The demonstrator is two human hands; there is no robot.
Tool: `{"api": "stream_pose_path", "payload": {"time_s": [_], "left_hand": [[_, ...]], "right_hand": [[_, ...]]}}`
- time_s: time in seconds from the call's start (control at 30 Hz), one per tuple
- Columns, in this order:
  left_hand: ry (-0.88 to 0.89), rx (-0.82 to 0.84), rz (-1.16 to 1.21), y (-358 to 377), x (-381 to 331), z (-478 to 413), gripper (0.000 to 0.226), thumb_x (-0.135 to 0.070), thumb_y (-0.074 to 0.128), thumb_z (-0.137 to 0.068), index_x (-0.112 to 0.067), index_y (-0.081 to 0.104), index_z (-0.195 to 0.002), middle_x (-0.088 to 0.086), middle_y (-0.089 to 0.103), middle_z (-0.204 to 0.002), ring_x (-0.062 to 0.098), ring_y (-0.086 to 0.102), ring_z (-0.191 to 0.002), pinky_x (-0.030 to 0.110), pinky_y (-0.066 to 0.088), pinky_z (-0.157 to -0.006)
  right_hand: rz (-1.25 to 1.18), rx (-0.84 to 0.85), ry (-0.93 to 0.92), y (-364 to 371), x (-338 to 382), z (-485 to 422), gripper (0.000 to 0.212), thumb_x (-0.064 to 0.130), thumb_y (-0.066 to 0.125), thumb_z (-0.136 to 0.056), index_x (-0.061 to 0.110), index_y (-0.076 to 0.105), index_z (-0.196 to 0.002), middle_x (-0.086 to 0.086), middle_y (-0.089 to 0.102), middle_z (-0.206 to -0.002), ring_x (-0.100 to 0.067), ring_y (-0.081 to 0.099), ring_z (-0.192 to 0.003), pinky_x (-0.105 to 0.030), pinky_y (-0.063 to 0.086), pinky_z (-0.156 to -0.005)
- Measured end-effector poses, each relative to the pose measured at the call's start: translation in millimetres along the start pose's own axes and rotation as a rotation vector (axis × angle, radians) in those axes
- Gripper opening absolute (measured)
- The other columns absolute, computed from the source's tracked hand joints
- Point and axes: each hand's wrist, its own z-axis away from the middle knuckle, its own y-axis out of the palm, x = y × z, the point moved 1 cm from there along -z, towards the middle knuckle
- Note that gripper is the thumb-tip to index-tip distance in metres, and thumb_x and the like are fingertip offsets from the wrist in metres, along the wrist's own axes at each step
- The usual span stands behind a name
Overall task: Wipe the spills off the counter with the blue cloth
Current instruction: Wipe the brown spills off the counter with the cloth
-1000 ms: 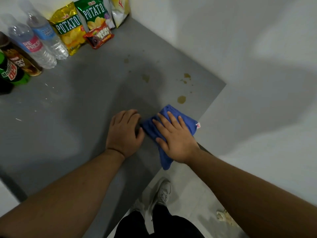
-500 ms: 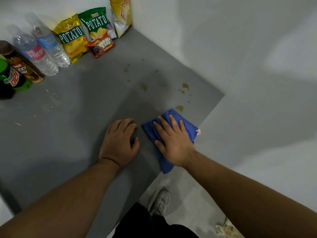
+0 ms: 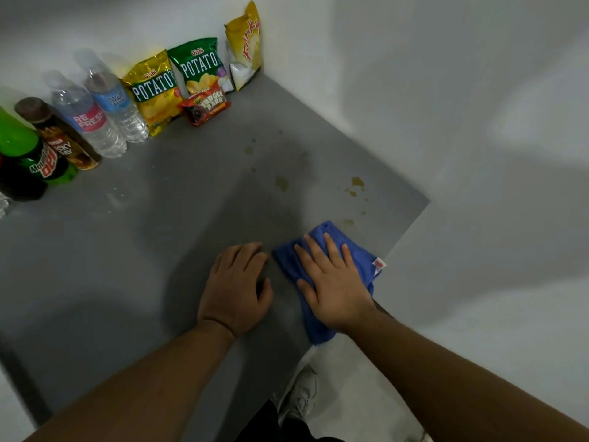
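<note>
The blue cloth (image 3: 366,266) lies on the grey counter (image 3: 127,266) near its right front corner, one end hanging over the edge. My right hand (image 3: 334,291) presses flat on the cloth with the fingers spread. My left hand (image 3: 237,285) rests palm down on the counter just left of the cloth, holding nothing. Brown spills lie beyond the cloth: a faint smear (image 3: 349,222) at its far edge, a blot (image 3: 282,183) further in, a splash (image 3: 357,181) near the right wall, and small drops (image 3: 248,150) toward the back.
Along the back wall stand a green soda bottle (image 3: 35,154), a brown bottle (image 3: 60,138), two water bottles (image 3: 95,122), chip bags (image 3: 153,90) and a red snack pack (image 3: 205,106). The white wall (image 3: 446,122) closes the right side. Below the counter edge are the floor and my shoe (image 3: 299,397).
The cloth under my right hand slid toward the nearest brown spot, which now looks fainter. My left hand has come apart from the cloth. The view shifted, showing more of the back wall.
</note>
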Motion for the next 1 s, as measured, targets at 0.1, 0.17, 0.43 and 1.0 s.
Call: {"api": "stream_pose_path", "payload": {"time_s": [0.1,0.17,0.43,1.0], "left_hand": [[0.007,-0.018,0.020,-1,0,-1,0.043,-0.030,0.061,-0.083,-0.011,0.067,-0.122,0.011,0.062,-0.139,0.037,0.057,-0.120,0.050,0.047,-0.107],[0.013,-0.028,0.020,-1,-2,-1,0.042,-0.030,0.061,-0.082,-0.011,0.067,-0.120,0.012,0.062,-0.137,0.038,0.058,-0.118,0.050,0.047,-0.106],[0.026,0.013,0.032,0,-1,0,0.043,-0.030,0.061,-0.087,-0.011,0.063,-0.125,0.011,0.059,-0.136,0.036,0.055,-0.122,0.054,0.044,-0.109],[0.028,0.012,-0.017,4,-2,-1,0.046,-0.030,0.064,-0.085,-0.011,0.066,-0.127,0.013,0.060,-0.141,0.037,0.057,-0.124,0.056,0.044,-0.111]], "right_hand": [[0.007,0.030,-0.162,2,-22,26,0.061,0.057,0.023,-0.108,0.039,0.005,-0.163,0.016,-0.002,-0.172,-0.015,-0.014,-0.158,-0.044,-0.012,-0.127],[0.022,0.036,-0.150,-3,-40,30,0.060,0.058,0.023,-0.108,0.045,0.001,-0.162,0.021,-0.007,-0.170,-0.010,-0.017,-0.156,-0.039,-0.015,-0.125],[-0.007,0.011,0.200,-7,1,-33,0.067,0.058,0.017,-0.104,0.033,0.001,-0.164,0.009,-0.007,-0.172,-0.027,-0.019,-0.157,-0.056,-0.007,-0.126],[-0.007,-0.016,0.169,-6,-18,-37,0.067,0.061,0.011,-0.103,0.034,0.004,-0.164,0.008,-0.004,-0.172,-0.025,-0.014,-0.158,-0.055,-0.002,-0.127]]}}
